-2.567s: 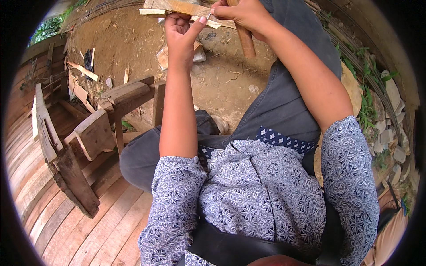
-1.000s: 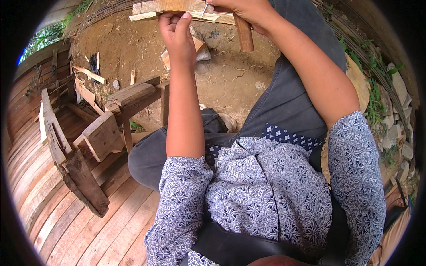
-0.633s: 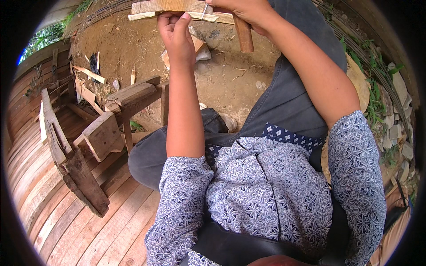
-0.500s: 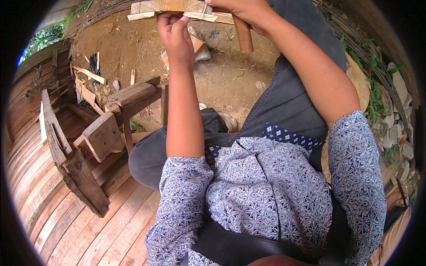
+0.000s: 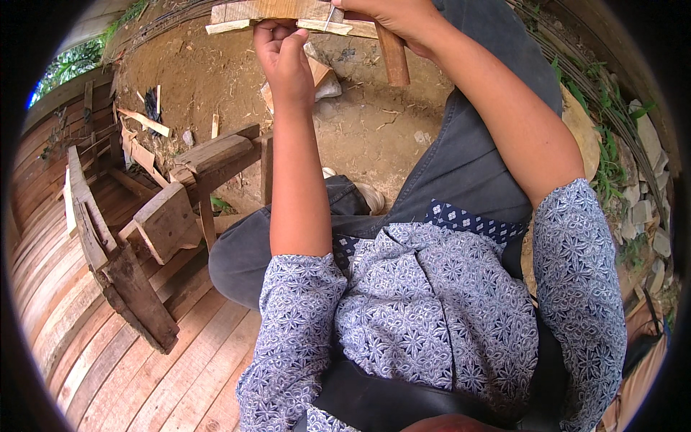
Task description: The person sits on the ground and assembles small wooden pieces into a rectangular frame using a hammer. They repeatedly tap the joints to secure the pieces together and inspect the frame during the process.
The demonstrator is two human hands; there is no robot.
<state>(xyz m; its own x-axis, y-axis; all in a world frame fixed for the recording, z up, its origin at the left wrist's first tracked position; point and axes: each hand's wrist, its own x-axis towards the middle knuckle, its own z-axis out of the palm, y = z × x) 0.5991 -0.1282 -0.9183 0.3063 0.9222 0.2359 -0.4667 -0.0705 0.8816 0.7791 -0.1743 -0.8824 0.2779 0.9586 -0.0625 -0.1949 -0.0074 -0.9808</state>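
At the top edge, my left hand (image 5: 284, 57) is closed, its fingers curled under a pale wooden piece (image 5: 230, 27) with rough, split edges and its thumb pointing up. A broader light-brown board (image 5: 270, 9) lies just beyond, partly cut off by the picture's edge. My right hand (image 5: 396, 20) is bent over the right end of the wood. Its fingertips pinch the top of a thin whitish rod (image 5: 330, 19), slanting across a pale wooden strip (image 5: 324, 27). Below this hand a brown wooden post (image 5: 393, 59) sticks down; what it joins is hidden.
Left stands a rough wooden frame (image 5: 223, 158) with a thick block (image 5: 167, 222) beside a slatted wood floor (image 5: 165, 367). On the dirt ground (image 5: 360, 133) lie a wood offcut with a stone (image 5: 327, 83) and scattered scraps (image 5: 144, 121). Stones (image 5: 640, 212) and weeds line the right.
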